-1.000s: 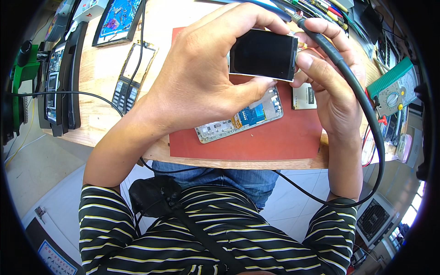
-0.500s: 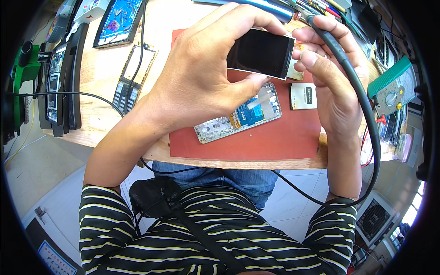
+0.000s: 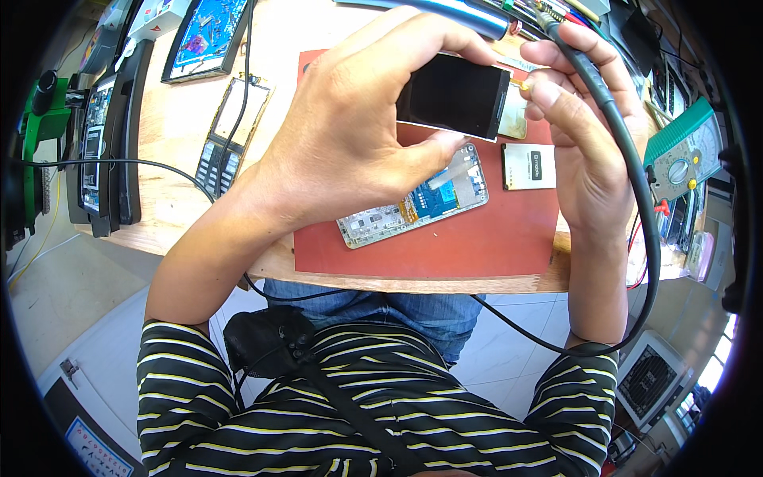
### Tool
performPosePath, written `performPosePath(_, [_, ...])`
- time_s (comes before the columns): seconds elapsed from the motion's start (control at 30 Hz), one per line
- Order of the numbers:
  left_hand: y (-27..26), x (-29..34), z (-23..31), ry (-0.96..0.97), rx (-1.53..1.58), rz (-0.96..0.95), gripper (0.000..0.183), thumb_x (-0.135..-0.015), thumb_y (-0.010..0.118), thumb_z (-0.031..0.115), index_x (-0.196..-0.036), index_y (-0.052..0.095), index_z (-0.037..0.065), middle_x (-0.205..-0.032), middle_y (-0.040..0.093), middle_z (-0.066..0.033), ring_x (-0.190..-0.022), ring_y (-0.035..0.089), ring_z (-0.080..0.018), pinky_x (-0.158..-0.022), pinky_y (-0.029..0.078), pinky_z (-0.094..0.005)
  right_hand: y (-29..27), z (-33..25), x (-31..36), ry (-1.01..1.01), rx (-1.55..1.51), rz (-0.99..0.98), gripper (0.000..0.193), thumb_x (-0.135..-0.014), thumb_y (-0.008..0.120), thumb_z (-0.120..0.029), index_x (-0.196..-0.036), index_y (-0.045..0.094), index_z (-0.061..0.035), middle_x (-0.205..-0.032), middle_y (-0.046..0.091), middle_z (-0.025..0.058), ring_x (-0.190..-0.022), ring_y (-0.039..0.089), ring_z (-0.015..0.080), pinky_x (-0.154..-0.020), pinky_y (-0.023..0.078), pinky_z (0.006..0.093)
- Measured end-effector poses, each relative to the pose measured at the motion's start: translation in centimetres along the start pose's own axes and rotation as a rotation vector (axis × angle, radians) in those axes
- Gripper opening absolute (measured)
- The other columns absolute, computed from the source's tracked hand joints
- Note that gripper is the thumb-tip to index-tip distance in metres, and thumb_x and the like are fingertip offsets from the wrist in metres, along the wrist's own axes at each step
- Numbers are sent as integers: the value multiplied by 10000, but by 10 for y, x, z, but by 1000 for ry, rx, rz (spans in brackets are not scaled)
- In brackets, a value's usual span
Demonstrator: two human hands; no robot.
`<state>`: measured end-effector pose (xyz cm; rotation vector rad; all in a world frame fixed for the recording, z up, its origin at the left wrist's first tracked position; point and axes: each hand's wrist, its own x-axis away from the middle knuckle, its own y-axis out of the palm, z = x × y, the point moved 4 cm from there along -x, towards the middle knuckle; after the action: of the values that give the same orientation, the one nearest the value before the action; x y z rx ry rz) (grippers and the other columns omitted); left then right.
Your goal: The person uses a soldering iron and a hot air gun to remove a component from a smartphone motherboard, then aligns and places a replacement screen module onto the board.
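My left hand grips a small phone screen by its long edges, thumb below and fingers above, the dark glass facing up. At the screen's right end, my right hand pinches a small yellow-orange flex tail between thumb and fingertips. A thick black cable with a metal end also passes through the right hand, held among its upper fingers. Beneath the left hand lies an opened phone with its blue circuit board bare. A white and grey phone battery rests beside it.
A red mat covers the bench front. To the left are a phone frame, a blue board in a tray and a black cable crossing the wood. A green-cased multimeter stands right; a blue cylinder and pens lie behind.
My right hand has shifted slightly right, with the cable, and its thumb and fingers have closed on the flex tail. The screen has moved a little right in my left hand.
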<state>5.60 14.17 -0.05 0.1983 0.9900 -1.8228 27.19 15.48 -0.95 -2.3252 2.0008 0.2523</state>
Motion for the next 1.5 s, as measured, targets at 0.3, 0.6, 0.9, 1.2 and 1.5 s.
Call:
performPosePath(0.3, [4,2,-16,-679,1142,-126,414,-989,719,319,-1241,638,1,-1094,727,-122,-892,719,-143,-791,571,-272,10,-6,1,-57,-36,-22,497,-911,689,27,-1376,512,24,-1227,665,182,-1102,674,205,-1021,522,343])
performPosePath(0.6, [9,12,-20,-694,1378,-192,671,-1077,419,521,-1432,474,-46,-1162,686,-261,-781,745,-315,-764,614,-406,11,-6,2,-47,-95,-5,509,-917,700,10,-1384,498,18,-1228,656,185,-1102,670,209,-1027,520,352])
performPosePath(0.9, [12,13,-19,-683,1415,-224,615,-1090,465,434,-1418,460,-86,-1127,677,-253,-766,744,-309,-733,631,-394,4,-2,3,-61,-143,-31,524,-918,689,15,-1400,484,27,-1261,635,210,-1105,670,210,-1030,524,350])
performPosePath(1.2, [11,11,-22,-720,1326,-156,684,-1088,347,546,-1375,544,-43,-1061,723,-194,-743,714,-249,-707,592,-312,4,-5,1,2,-66,30,516,-910,669,15,-1398,502,45,-1258,658,212,-1102,680,223,-987,537,330])
performPosePath(1.5, [-31,-5,-14,-600,641,93,453,-1029,671,310,-1281,624,-63,-1061,709,-140,-853,655,-162,-781,527,-268,-9,-3,-1,-108,76,-16,464,-981,615,-42,-1416,494,66,-1284,664,238,-1156,688,242,-963,544,328])
